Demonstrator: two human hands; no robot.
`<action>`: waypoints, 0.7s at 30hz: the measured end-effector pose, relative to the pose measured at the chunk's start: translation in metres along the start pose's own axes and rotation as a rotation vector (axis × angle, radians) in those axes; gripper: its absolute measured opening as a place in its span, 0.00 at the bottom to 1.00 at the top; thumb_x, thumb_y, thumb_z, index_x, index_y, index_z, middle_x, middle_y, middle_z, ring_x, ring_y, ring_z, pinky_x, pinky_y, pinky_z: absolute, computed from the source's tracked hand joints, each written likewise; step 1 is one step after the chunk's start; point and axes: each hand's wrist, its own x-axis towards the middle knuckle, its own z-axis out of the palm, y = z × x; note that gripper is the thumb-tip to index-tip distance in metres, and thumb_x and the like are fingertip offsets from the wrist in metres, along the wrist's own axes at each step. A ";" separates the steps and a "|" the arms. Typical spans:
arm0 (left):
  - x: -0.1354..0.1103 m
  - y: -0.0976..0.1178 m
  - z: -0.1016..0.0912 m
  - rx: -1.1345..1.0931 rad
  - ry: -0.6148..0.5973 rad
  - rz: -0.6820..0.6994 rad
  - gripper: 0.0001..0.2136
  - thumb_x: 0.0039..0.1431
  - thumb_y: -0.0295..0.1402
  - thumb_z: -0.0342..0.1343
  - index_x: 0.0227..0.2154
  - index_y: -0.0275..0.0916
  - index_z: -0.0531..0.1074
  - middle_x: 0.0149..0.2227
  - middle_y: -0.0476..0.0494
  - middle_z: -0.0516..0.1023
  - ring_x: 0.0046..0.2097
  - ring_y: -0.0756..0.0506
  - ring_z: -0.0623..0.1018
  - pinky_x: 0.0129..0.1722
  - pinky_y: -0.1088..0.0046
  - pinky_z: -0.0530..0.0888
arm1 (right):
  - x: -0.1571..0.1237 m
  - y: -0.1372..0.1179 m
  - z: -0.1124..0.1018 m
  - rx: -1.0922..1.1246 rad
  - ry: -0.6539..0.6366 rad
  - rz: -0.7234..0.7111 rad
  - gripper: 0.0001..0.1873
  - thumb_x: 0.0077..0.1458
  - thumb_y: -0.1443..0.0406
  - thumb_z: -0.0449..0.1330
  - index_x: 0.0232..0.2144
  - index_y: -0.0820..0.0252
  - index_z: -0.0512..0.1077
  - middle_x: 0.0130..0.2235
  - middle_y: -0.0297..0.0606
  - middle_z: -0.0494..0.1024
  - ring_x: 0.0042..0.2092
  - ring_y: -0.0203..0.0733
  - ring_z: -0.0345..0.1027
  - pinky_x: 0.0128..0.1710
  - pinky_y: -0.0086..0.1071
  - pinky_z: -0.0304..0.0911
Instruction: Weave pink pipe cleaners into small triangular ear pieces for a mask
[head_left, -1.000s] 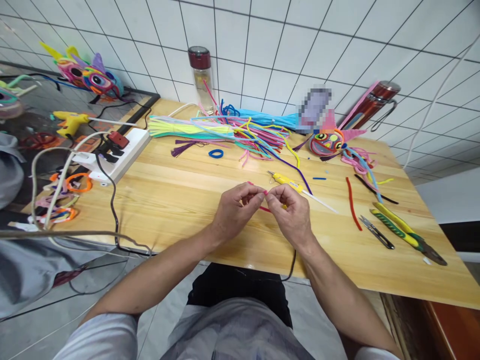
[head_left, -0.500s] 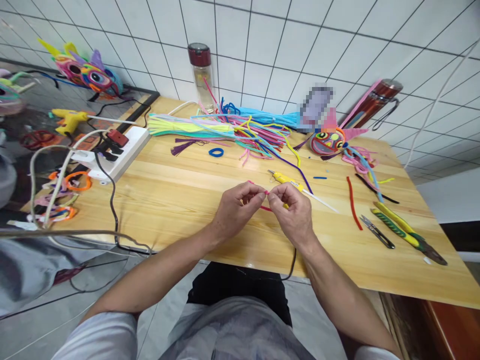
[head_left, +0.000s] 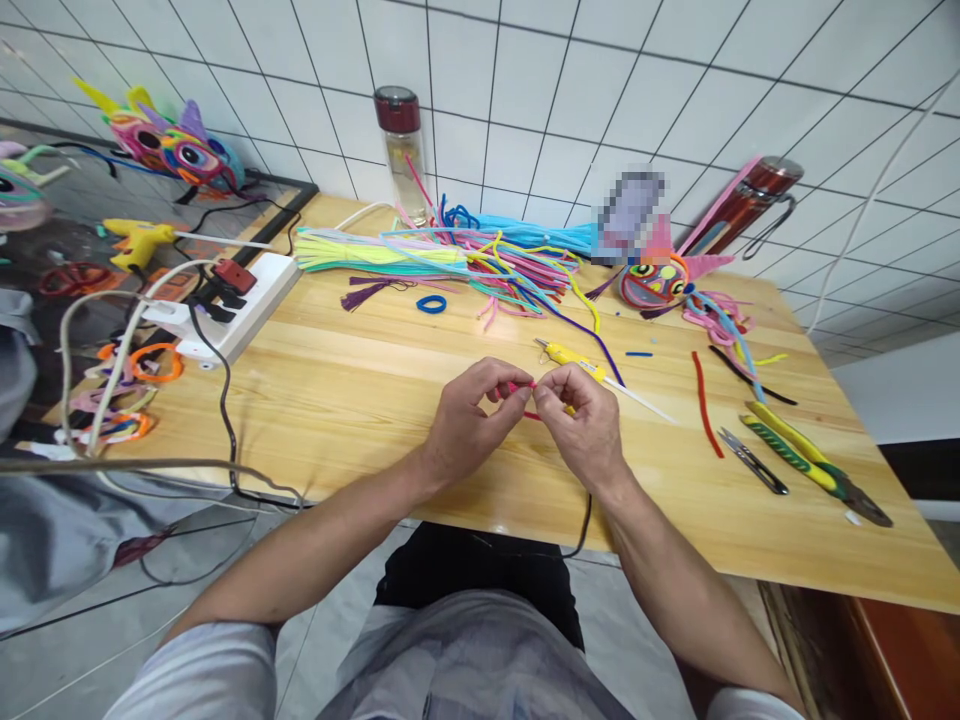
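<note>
Above the wooden table, my left hand (head_left: 480,412) and my right hand (head_left: 583,418) meet at the fingertips. Both are closed in a pinch on a pink-red pipe cleaner (head_left: 531,415), much of which the fingers hide. Short lengths of it show between the hands and below the fingertips. Just behind my right hand lies a yellow hot glue gun (head_left: 574,360) with a white glue stick in its back end. A dark blue pipe cleaner (head_left: 600,345) runs close to it.
Bundled pipe cleaners (head_left: 390,252) lie along the back. A fish-like craft figure (head_left: 654,282) stands back right. Pliers (head_left: 817,462), thread snips (head_left: 752,462) and a red pipe cleaner piece (head_left: 703,400) lie at the right. At the left are a power strip (head_left: 251,305) with trailing cords and another glue gun (head_left: 139,243).
My left fingers have shifted slightly, and more of the pink-red pipe cleaner shows inside their curl. Both hands stay pinched together in nearly the same place.
</note>
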 end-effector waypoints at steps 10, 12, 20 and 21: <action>0.003 -0.003 -0.003 -0.152 -0.114 -0.257 0.04 0.63 0.33 0.63 0.37 0.39 0.81 0.34 0.45 0.84 0.34 0.49 0.79 0.35 0.72 0.75 | 0.001 -0.003 -0.002 -0.023 -0.011 0.010 0.06 0.56 0.63 0.60 0.27 0.53 0.70 0.25 0.29 0.71 0.27 0.37 0.63 0.30 0.35 0.60; 0.004 -0.003 -0.004 -0.195 -0.138 -0.304 0.05 0.62 0.34 0.64 0.36 0.39 0.81 0.34 0.45 0.84 0.34 0.49 0.80 0.34 0.73 0.75 | 0.001 -0.003 -0.002 -0.021 -0.019 0.007 0.05 0.56 0.63 0.60 0.27 0.54 0.70 0.25 0.29 0.71 0.27 0.36 0.63 0.29 0.34 0.60; 0.004 -0.008 -0.001 -0.357 -0.139 -0.393 0.09 0.60 0.38 0.68 0.37 0.38 0.80 0.35 0.44 0.83 0.35 0.48 0.78 0.36 0.72 0.74 | 0.001 -0.001 -0.002 -0.013 -0.031 0.003 0.06 0.57 0.63 0.60 0.28 0.54 0.71 0.25 0.28 0.70 0.27 0.36 0.62 0.29 0.33 0.59; 0.004 -0.008 -0.001 -0.367 -0.147 -0.402 0.10 0.59 0.39 0.68 0.36 0.38 0.80 0.34 0.45 0.82 0.35 0.49 0.77 0.36 0.72 0.73 | 0.001 -0.001 -0.002 -0.011 -0.033 0.005 0.06 0.57 0.63 0.60 0.28 0.54 0.71 0.25 0.28 0.69 0.27 0.36 0.62 0.29 0.33 0.59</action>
